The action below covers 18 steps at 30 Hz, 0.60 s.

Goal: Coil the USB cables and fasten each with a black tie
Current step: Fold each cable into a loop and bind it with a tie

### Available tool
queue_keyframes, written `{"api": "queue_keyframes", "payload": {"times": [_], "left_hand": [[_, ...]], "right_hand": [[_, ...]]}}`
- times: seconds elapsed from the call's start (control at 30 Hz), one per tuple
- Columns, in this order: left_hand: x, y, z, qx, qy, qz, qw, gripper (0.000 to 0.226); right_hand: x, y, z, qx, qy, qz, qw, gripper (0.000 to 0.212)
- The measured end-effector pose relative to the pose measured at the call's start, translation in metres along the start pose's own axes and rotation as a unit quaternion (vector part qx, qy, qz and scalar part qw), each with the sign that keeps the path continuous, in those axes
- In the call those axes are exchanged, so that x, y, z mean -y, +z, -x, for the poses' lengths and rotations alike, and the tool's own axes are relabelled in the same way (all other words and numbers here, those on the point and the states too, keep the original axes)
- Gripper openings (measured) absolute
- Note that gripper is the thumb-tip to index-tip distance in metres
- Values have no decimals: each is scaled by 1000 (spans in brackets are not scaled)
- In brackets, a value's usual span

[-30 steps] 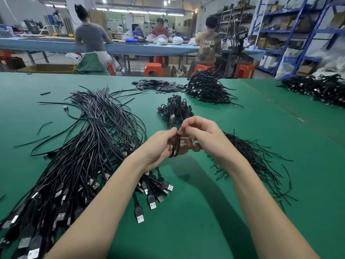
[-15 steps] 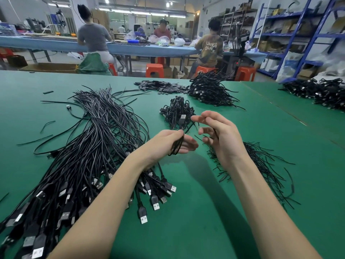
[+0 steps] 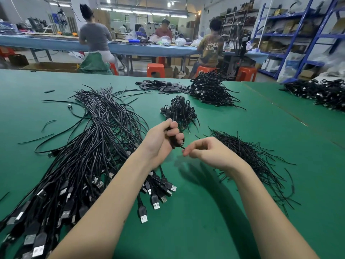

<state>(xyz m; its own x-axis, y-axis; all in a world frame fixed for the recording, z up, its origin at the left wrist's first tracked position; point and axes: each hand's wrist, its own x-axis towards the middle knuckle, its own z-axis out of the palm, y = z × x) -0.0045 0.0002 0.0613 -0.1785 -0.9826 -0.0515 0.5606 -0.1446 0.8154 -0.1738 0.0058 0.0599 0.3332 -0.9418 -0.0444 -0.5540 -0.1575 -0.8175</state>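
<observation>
The left hand (image 3: 162,139) has its grip closed round a coiled USB cable (image 3: 174,142), fingers curled over the black loops, held up off the green desk (image 3: 205,221). Just right of that grip, the right hand (image 3: 209,154) pinches its thumb and fingertips together on a thin black tie (image 3: 182,147) that sticks out from the bottom of the coil; the tie end is small and partly hidden by the fingers.

Below and left of the grip, under the left forearm, a large bundle of loose USB cables (image 3: 89,156) lies fanned across the desk, plugs toward the person. Right of the grip, beyond the right wrist, lies a heap of black ties (image 3: 252,157). Just beyond the grip sits a small pile of coiled cables (image 3: 180,111). Farther out are a bigger pile of cables (image 3: 211,90) and, to its left, a flat scatter of small dark pieces (image 3: 162,86). Far right, another cable heap (image 3: 321,92) rests on the adjoining desk.
</observation>
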Motion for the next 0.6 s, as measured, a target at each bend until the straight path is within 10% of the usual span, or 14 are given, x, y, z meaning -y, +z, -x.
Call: {"api": "queue_keyframes", "payload": {"times": [0.13,0.37,0.6], "left_hand": [[-2,-6,6,91,-53,73,992,35],[-4,-11,12,182,-81,80,977,33],[4,4,3,50,16,-97,994,39]], "right_hand": [[4,-10,0,-28,10,-234,972,19],[0,-8,-1,-12,17,-263,964,18],[7,-6,-3,-128,-39,-217,967,9]]}}
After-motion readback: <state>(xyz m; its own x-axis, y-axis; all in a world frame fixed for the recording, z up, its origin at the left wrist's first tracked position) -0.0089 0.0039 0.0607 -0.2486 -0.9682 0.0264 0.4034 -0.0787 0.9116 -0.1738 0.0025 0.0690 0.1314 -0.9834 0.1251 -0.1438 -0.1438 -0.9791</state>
